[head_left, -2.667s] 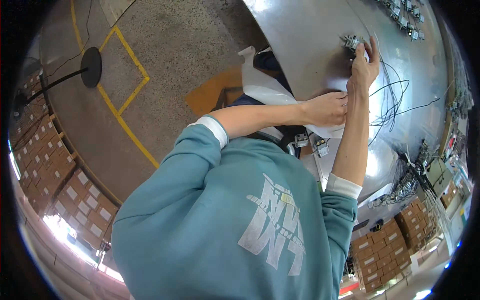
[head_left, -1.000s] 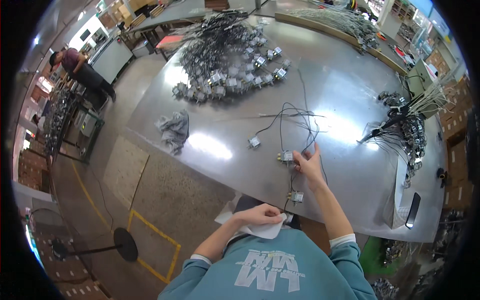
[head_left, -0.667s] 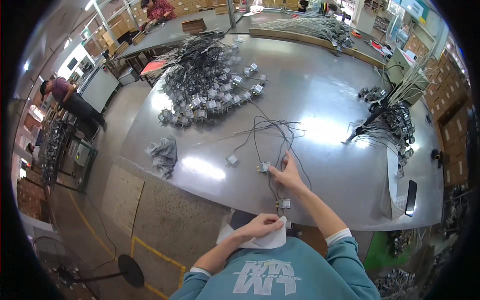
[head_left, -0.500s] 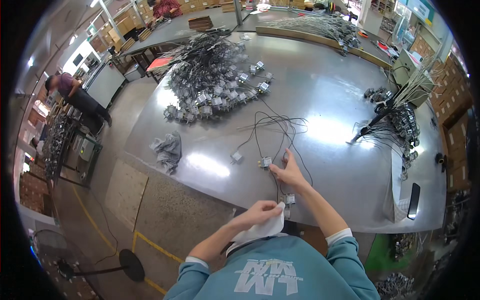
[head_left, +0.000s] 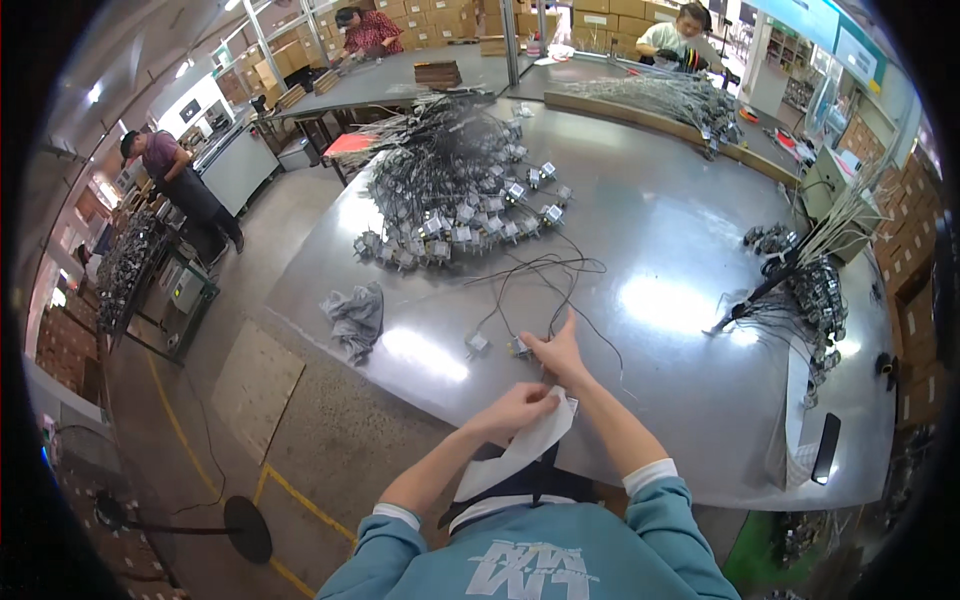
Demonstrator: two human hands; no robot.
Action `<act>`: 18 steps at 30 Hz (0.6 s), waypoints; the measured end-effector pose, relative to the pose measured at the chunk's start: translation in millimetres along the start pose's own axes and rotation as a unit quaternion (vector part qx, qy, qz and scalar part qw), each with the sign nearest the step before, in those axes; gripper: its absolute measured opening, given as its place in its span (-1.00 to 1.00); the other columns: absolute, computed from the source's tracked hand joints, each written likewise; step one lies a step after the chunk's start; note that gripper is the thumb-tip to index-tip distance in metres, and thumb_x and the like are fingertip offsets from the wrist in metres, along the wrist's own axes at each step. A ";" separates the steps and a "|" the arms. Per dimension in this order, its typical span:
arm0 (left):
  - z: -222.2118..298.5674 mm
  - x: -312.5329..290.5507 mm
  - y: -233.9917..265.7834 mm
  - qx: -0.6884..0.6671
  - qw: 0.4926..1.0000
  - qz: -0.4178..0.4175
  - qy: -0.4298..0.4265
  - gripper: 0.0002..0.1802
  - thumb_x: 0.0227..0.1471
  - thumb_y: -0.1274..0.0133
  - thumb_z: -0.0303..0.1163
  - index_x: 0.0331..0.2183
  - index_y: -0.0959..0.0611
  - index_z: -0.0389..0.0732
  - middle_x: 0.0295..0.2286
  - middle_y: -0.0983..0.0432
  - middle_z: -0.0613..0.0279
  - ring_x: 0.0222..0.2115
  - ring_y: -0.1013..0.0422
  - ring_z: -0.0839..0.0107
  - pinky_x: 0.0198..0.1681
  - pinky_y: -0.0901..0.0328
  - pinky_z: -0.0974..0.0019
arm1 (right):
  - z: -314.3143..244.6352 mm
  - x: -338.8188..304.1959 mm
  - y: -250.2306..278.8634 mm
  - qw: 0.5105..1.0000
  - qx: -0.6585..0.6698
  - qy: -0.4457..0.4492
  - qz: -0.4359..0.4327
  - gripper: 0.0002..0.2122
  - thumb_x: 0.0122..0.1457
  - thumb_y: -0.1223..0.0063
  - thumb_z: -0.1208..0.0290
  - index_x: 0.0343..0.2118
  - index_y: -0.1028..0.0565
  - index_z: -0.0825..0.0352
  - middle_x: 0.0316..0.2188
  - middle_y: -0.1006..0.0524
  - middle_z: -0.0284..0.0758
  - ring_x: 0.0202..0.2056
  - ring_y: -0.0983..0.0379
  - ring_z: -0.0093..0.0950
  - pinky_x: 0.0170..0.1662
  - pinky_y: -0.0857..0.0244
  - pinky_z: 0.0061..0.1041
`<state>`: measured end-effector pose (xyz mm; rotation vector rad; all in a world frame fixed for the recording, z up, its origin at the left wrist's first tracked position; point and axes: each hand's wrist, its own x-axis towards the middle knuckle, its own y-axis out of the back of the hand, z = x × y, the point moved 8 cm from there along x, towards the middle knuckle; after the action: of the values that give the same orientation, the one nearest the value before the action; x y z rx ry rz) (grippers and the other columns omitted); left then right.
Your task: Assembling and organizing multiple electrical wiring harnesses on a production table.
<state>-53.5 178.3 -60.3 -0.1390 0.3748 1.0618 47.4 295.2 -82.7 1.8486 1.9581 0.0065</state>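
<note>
My left hand is closed, pinching the edge of a white paper sheet that hangs down in front of my body. Just beyond it, my right hand rests low over the table, thumb and forefinger apart. Its thumb touches or nearly touches a small silver box-shaped part with a dark cable. A second silver part lies a little to the left. Thin dark cables loop over the metal table beyond my hands. The right hand's other fingers are partly hidden.
A heap of cabled silver parts covers the far left of the metal table. A grey cloth lies at the left edge. Another cable bundle and a dark phone-like object are at right. Several people work farther off.
My right hand has drawn slightly nearer to my left hand and the sheet. The sheet is lifted and more stretched out. The view has shifted, showing another person at the back.
</note>
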 end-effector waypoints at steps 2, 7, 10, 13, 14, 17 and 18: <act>8.9 -3.5 -1.8 -0.010 1.000 -0.014 0.002 -0.56 0.35 -0.12 -0.05 -0.09 -0.69 -0.28 -0.27 -0.63 0.31 -0.24 -0.47 0.59 -0.15 -0.38 0.38 | -4.1 9.7 -4.5 0.997 -0.068 0.024 0.003 0.16 0.02 -0.45 0.10 0.50 0.19 0.36 -0.10 -0.68 0.00 -0.06 -0.66 -0.16 0.12 -0.47 -0.26; 1.5 11.9 17.5 0.009 1.000 0.017 0.010 -0.57 0.34 -0.13 -0.10 -0.07 -0.69 -0.31 -0.30 -0.64 0.29 -0.28 -0.47 0.57 -0.20 -0.39 0.33 | 37.4 66.7 21.6 0.983 -0.169 0.058 0.042 -0.12 0.05 -0.38 0.15 0.37 -0.18 0.42 -0.16 -0.69 -0.02 -0.16 -0.70 -0.21 -0.04 -0.54 -0.26; 0.4 5.6 91.9 0.145 0.944 0.257 -0.145 -0.65 0.26 -0.20 -0.10 -0.26 -0.73 -0.23 -0.03 -0.62 0.03 0.04 -0.44 0.19 0.15 -0.31 0.12 | 31.7 58.9 23.7 0.999 -0.022 0.041 -0.016 -0.42 0.22 -0.25 0.18 0.19 -0.38 0.43 -0.28 -0.68 -0.16 -0.36 -0.66 -0.40 -0.35 -0.51 -0.40; 1.6 15.8 156.3 0.282 0.888 0.329 -0.150 -0.62 0.21 -0.25 -0.04 -0.23 -0.75 -0.20 0.26 -0.37 -0.23 0.32 -0.17 -0.19 0.40 -0.04 -0.09 | 46.4 58.3 41.9 0.990 0.040 -0.086 -0.104 -0.62 0.42 0.06 0.28 0.19 -0.37 0.36 -0.48 -0.45 -0.49 -0.59 -0.29 -0.71 -0.64 -0.07 -0.66; -7.0 16.0 169.7 0.276 0.885 0.346 -0.144 -0.62 0.21 -0.25 -0.04 -0.23 -0.75 -0.20 0.26 -0.37 -0.23 0.32 -0.17 -0.19 0.40 -0.04 -0.09 | 41.5 51.0 43.3 0.983 0.105 -0.097 -0.120 -0.65 0.48 0.15 0.24 0.19 -0.38 0.33 -0.51 -0.37 -0.52 -0.60 -0.22 -0.72 -0.65 -0.01 -0.67; -32.7 33.9 190.3 0.172 0.915 0.341 -0.131 -0.59 0.20 -0.26 -0.01 -0.21 -0.75 -0.20 0.32 -0.27 -0.27 0.30 -0.21 -0.20 0.38 -0.10 -0.07 | 21.8 35.1 60.4 0.970 0.174 -0.114 -0.127 -0.66 0.56 0.25 0.19 0.18 -0.39 0.31 -0.55 -0.24 -0.57 -0.62 -0.08 -0.73 -0.65 0.07 -0.68; -31.9 44.0 181.7 0.166 0.929 0.302 -0.135 -0.59 0.19 -0.24 0.00 -0.22 -0.76 -0.18 0.33 -0.26 -0.20 0.28 -0.26 -0.14 0.34 -0.15 -0.05 | 18.4 33.9 64.7 0.967 0.191 -0.123 -0.113 -0.65 0.58 0.27 0.18 0.17 -0.39 0.32 -0.56 -0.18 -0.58 -0.63 -0.03 -0.73 -0.65 0.10 -0.69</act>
<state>-200.3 293.5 -93.7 0.4522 0.3480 1.5822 114.4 328.7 -90.4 1.7289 2.0821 -0.6816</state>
